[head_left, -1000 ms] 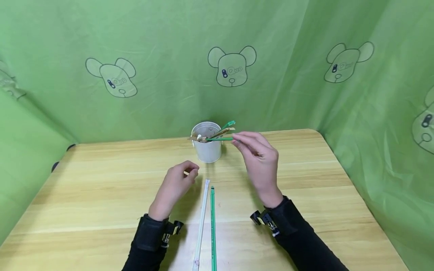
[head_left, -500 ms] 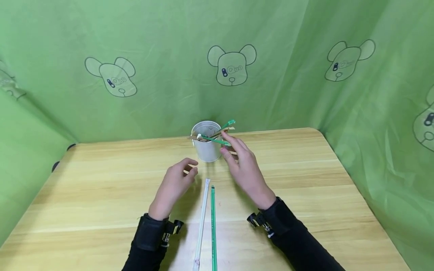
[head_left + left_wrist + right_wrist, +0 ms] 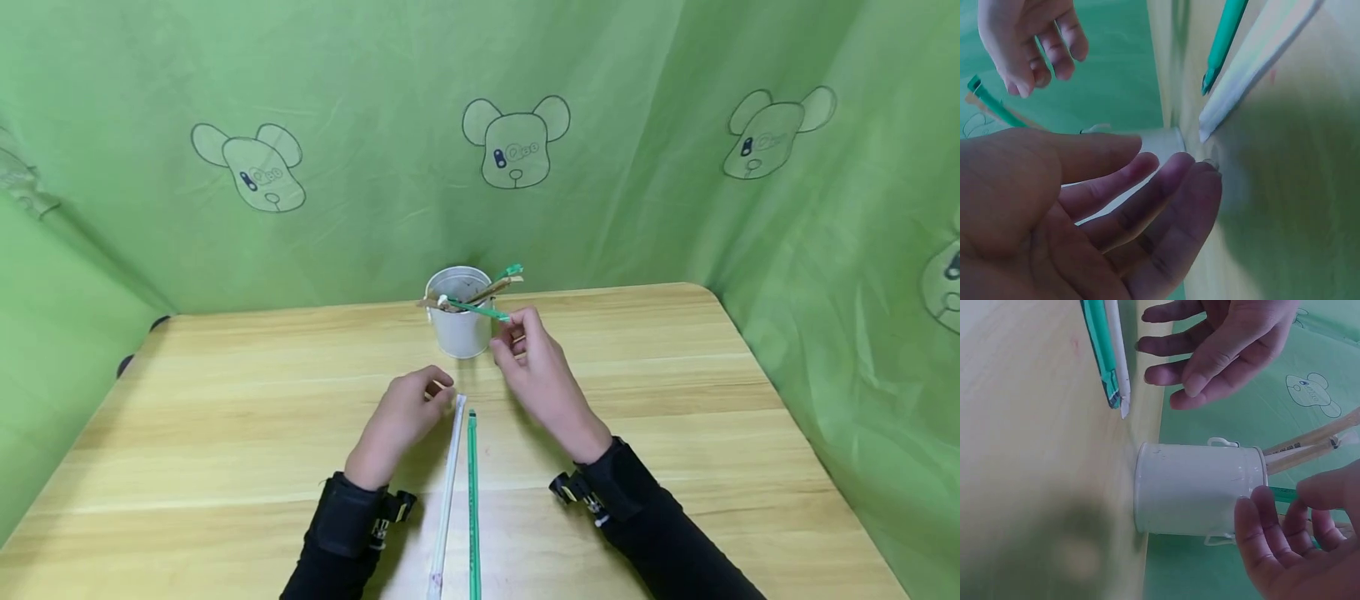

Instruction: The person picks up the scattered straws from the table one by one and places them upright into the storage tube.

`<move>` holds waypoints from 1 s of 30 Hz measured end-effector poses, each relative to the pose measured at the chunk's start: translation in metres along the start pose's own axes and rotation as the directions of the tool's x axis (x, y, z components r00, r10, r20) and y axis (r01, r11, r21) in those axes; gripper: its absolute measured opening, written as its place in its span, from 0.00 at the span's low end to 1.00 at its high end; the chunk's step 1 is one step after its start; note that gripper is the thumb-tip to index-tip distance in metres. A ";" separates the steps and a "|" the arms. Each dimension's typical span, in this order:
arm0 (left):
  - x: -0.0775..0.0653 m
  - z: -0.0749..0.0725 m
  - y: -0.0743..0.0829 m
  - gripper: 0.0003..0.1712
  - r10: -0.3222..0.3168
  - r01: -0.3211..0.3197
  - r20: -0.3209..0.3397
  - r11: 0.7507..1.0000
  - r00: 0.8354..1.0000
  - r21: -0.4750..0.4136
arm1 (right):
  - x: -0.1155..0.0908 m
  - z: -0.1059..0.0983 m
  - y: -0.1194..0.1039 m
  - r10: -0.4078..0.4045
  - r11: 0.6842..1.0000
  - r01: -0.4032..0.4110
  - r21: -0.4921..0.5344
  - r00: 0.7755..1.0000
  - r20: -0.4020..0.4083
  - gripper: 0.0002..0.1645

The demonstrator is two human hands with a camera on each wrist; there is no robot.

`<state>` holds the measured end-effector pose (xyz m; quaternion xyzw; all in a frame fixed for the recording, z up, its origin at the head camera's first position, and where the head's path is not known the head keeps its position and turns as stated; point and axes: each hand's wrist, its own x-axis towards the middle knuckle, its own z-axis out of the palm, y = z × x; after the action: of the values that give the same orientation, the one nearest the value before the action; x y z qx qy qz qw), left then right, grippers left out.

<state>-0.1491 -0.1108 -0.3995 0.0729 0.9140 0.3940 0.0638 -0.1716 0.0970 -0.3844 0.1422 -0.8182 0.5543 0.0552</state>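
Note:
A small white metal bucket (image 3: 461, 337) stands near the table's far edge. Brown paper-wrapped straws (image 3: 491, 291) and a green straw (image 3: 480, 311) lean out over its rim. My right hand (image 3: 546, 383) is just right of the bucket, its fingers loosely bent and its fingertips close to the green straw's outer end. Below the bucket, my left hand (image 3: 401, 417) hovers with relaxed fingers and an empty palm, seen also in the left wrist view (image 3: 1104, 212). Beside its fingertips lies a white wrapped straw (image 3: 448, 492), and right of that another green straw (image 3: 473, 500).
The light wooden table (image 3: 225, 450) ends against a green curtain (image 3: 360, 208) printed with bear heads, which also closes in both sides. Both loose straws run toward the near edge of the table, between the forearms.
My right hand has let go of the green straw, which now rests on the bucket's rim, and has lowered slightly toward me. The left hand has shifted a little right, nearer the white straw.

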 end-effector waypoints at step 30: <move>-0.007 0.015 0.008 0.12 -0.132 0.131 0.042 0.991 0.990 0.034 | -0.003 0.003 0.000 0.014 1.000 -0.012 -0.023 0.992 0.129 0.18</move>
<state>-0.1392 -0.0958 -0.4031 0.0222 0.9212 0.3729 0.1085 -0.1684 0.0945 -0.3867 0.1718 -0.8270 0.5353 0.0003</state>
